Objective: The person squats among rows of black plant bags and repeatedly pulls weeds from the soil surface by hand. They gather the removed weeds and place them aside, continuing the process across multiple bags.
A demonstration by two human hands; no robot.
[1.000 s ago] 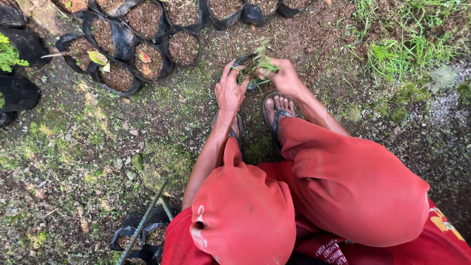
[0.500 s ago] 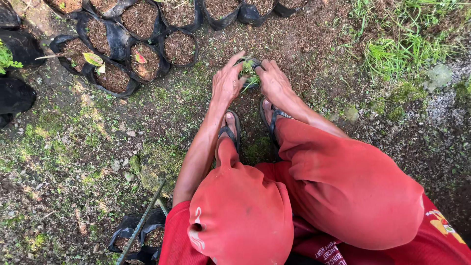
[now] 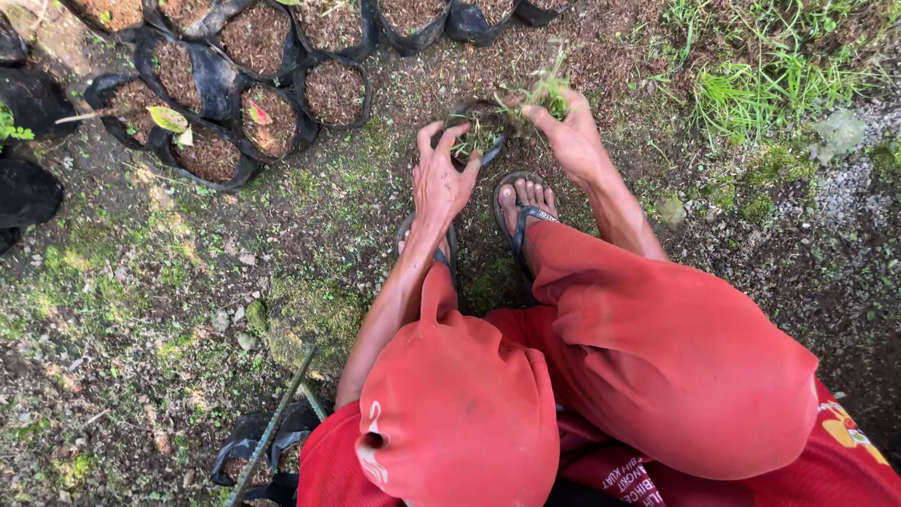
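While the person squats on the mossy, dirt-covered ground (image 3: 141, 310) in red shorts, both bare hands work at a small black plastic nursery bag filled with dark soil (image 3: 481, 127) that stands just beyond the toes of the sandalled feet. The left hand (image 3: 441, 178) rests against the near rim of this bag with its fingers spread wide, holding nothing that can be made out. The right hand (image 3: 571, 136) is lifted just right of the bag, its fingers pinched closed around a tuft of thin green weeds (image 3: 544, 92) that hangs over the bag's far edge. Toward the ground's far-left corner stands a cluster of similar black soil-filled bags (image 3: 282, 70), two of them bearing a small leaf. A patch of green grass (image 3: 751, 84) grows at the far-right corner.
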